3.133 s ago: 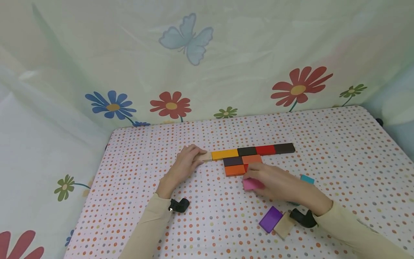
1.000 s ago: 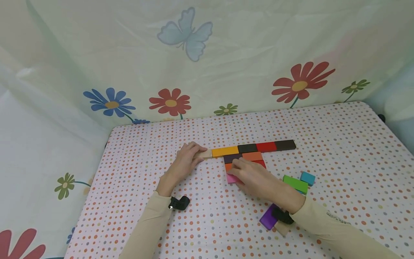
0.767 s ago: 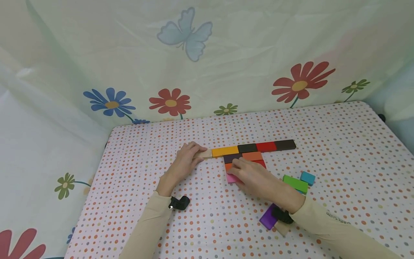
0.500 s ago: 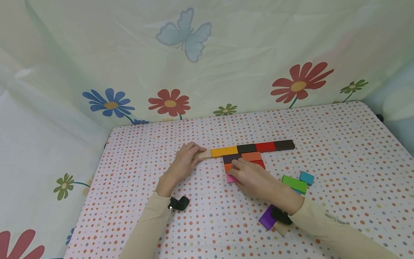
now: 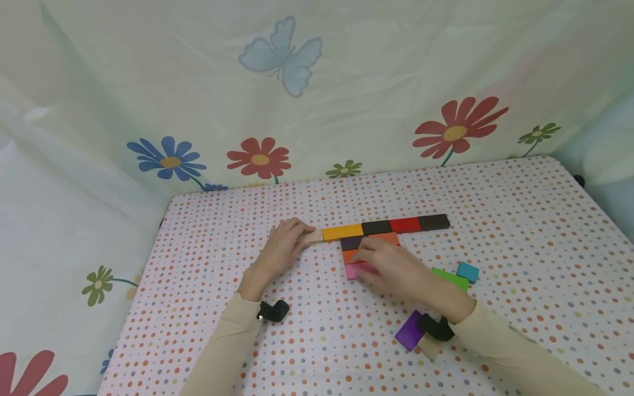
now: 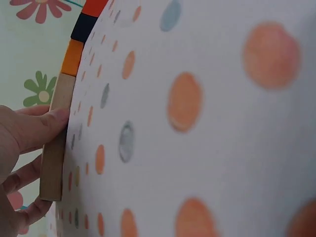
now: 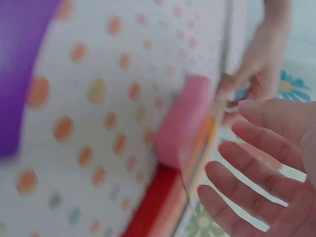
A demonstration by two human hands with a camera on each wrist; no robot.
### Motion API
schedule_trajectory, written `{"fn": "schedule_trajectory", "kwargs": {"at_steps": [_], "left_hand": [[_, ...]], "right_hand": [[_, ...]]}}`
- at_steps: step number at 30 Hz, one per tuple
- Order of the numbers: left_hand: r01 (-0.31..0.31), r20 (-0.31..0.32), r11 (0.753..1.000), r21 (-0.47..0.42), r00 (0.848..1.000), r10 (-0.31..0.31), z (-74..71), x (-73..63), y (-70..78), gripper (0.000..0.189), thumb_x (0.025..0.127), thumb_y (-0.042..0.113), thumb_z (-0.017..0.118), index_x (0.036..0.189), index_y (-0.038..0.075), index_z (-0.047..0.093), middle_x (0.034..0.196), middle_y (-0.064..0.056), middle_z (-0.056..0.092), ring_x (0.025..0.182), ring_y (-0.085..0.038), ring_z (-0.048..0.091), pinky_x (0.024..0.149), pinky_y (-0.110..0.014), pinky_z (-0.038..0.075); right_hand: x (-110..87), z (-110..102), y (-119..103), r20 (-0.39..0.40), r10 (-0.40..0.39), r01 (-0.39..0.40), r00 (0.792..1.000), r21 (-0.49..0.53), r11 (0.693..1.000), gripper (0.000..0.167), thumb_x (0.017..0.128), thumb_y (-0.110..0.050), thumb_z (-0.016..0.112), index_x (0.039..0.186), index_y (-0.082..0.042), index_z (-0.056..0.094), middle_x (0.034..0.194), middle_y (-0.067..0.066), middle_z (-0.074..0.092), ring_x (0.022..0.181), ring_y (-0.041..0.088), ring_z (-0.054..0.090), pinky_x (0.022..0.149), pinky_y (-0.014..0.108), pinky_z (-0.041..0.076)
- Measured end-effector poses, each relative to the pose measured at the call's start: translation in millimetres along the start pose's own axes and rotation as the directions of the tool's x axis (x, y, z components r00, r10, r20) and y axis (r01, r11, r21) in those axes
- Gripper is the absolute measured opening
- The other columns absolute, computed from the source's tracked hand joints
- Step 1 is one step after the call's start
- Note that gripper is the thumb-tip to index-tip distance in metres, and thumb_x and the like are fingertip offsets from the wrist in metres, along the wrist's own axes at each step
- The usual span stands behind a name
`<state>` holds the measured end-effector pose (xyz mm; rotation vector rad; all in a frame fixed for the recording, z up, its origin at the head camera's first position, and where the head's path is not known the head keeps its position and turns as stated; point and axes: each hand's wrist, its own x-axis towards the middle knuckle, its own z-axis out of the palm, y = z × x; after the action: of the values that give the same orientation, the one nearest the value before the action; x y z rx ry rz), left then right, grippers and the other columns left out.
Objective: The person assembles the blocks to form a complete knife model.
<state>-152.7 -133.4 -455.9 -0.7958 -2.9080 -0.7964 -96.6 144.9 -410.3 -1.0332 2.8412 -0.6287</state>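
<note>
My left hand (image 5: 283, 245) grips a plain wooden block (image 6: 52, 173) at the left end of a row. Along that row follow a yellow block (image 5: 343, 232), a black block (image 5: 376, 227), a red block (image 5: 405, 225) and a dark brown block (image 5: 434, 221). Against its near side lie a dark purple block (image 5: 353, 243), a light orange block (image 5: 386, 238) and an orange block (image 5: 349, 256). A pink block (image 7: 185, 123) sits nearest me, touching another red block (image 7: 154, 202). My right hand (image 5: 398, 275) hovers over this cluster, fingers loosely spread and holding nothing.
Right of the cluster lie a green block (image 5: 452, 278) and a light blue block (image 5: 468, 272). A purple block (image 5: 409, 331) and a second wooden block (image 5: 430, 346) lie nearer, partly under my right wrist. Dotted cloth (image 5: 307, 352) covers the table.
My right hand has carried the pink block left to the near side of the orange block, held it there, then let it go and drawn slightly back. My left hand stays put.
</note>
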Motion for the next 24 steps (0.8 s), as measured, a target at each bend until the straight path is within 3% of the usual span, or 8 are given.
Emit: {"fn": "schedule_trajectory", "kwargs": {"at_steps": [7,9,12,19,24], "left_hand": [[0.014,0.017,1.0,-0.001,1.0,-0.014,-10.1,2.6,13.6,0.047,0.094,0.002,0.074,0.14,0.007,0.063,0.136,-0.012,0.055,0.125,-0.034,0.051,0.104,-0.055,0.042],[0.015,0.024,1.0,-0.025,1.0,-0.015,-13.8,5.3,23.5,0.053,0.094,0.006,0.076,0.144,0.006,0.059,0.143,-0.015,0.051,0.129,-0.034,0.049,0.107,-0.054,0.041],[-0.007,0.059,1.0,-0.013,0.998,0.007,-14.3,9.2,38.7,0.063,0.095,0.025,0.079,0.15,0.005,0.053,0.15,-0.015,0.047,0.137,-0.033,0.045,0.114,-0.051,0.038],[-0.106,0.235,0.986,0.126,0.969,0.074,15.0,14.7,72.0,0.084,0.096,0.058,0.069,0.159,0.01,0.042,0.167,-0.01,0.031,0.153,-0.027,0.031,0.123,-0.044,0.027],[-0.116,0.274,0.979,0.166,0.959,0.067,31.0,12.0,78.9,0.087,0.096,0.061,0.067,0.161,0.009,0.039,0.171,-0.009,0.025,0.156,-0.027,0.024,0.124,-0.044,0.025]], "right_hand": [[-11.3,-27.8,18.5,0.055,-0.01,0.005,0.998,0.079,0.997,0.019,0.092,-0.011,0.081,0.111,-0.01,0.079,0.11,0.005,0.064,0.085,0.015,0.06,0.069,0.026,0.052],[-16.6,-33.9,24.4,0.074,0.002,-0.008,0.997,0.075,0.997,0.02,0.092,-0.013,0.081,0.112,-0.011,0.078,0.114,0.006,0.065,0.093,0.019,0.063,0.074,0.031,0.056],[-22.5,-40.9,33.6,0.11,0.037,-0.044,0.993,0.061,0.997,0.021,0.091,-0.016,0.082,0.112,-0.013,0.078,0.113,0.003,0.065,0.1,0.021,0.063,0.08,0.038,0.058],[-43.7,-48.8,62.7,0.153,0.107,-0.107,0.982,-0.006,0.994,0.026,0.089,-0.02,0.085,0.113,-0.012,0.078,0.117,0.006,0.067,0.107,0.029,0.063,0.084,0.05,0.059],[-58.8,-42.8,76.5,0.189,0.115,-0.113,0.975,-0.023,0.993,0.034,0.084,-0.023,0.089,0.113,-0.011,0.078,0.115,0.004,0.067,0.105,0.028,0.065,0.082,0.049,0.058]]}}
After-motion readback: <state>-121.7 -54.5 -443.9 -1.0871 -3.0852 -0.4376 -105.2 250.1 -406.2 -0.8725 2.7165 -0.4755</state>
